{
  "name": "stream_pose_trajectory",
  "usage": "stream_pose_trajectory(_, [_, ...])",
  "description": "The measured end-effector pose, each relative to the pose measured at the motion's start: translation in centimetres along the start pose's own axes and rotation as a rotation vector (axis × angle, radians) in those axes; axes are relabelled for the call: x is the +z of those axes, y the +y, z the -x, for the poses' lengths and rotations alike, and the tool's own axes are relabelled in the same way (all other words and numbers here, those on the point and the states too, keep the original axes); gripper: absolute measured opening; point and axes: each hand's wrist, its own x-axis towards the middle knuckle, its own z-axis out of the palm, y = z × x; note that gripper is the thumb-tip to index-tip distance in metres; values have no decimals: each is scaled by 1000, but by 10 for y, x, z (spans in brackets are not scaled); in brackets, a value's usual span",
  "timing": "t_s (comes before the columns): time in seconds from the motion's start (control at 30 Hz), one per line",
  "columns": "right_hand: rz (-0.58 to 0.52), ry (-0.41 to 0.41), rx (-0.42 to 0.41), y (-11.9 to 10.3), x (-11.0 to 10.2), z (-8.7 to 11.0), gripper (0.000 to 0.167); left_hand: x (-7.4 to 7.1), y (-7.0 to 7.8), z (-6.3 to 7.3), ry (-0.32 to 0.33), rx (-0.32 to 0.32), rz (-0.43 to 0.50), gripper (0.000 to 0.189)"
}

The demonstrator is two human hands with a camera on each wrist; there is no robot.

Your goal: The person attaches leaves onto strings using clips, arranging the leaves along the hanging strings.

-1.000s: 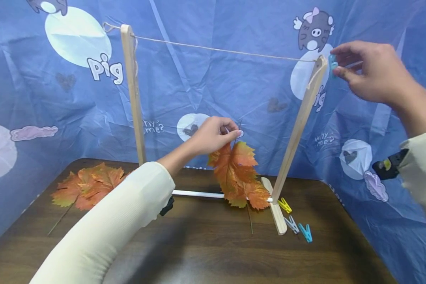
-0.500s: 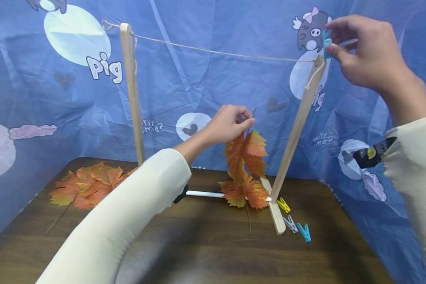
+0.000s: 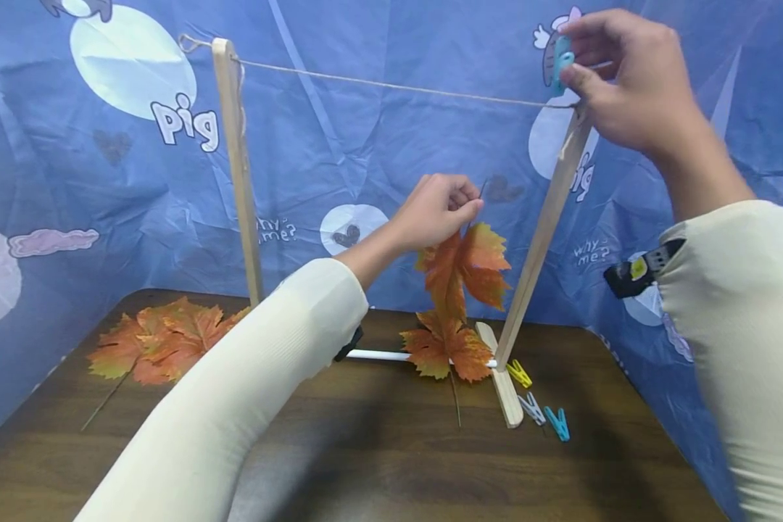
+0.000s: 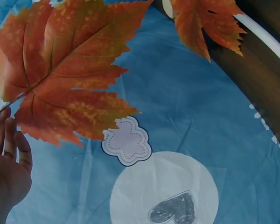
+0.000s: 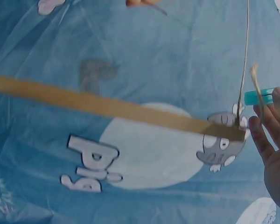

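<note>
My left hand (image 3: 440, 210) pinches the thin stem of an orange-red artificial maple leaf (image 3: 466, 268), which hangs below the fingers between the two posts. The left wrist view shows this leaf (image 4: 70, 70) broad and veined, its stem at the fingertips. Up at the right, my right hand (image 3: 633, 80) holds a light blue clothespin (image 3: 562, 67) between thumb and fingers, just above the right post's top. A thin twine (image 3: 391, 85) runs between the tops of the wooden posts. In the right wrist view the clothespin (image 5: 259, 97) is close to the twine's tied end.
Another maple leaf (image 3: 446, 348) lies by the white crossbar (image 3: 378, 355). More leaves (image 3: 170, 337) lie at the table's left. A yellow clothespin (image 3: 519, 374), a grey one (image 3: 532, 409) and a blue one (image 3: 557, 423) lie beside the right post's wooden foot (image 3: 509, 399).
My left hand has risen and moved right, lifting the leaf off the one on the table. The right hand has moved up and left with the blue clothespin, past the right post's top.
</note>
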Motion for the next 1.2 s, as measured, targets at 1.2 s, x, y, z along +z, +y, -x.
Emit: stream_pose_trajectory(1.2, [-166,-156,108,-6,19,-5,26,-7,24,-26,149,-43,-41,26])
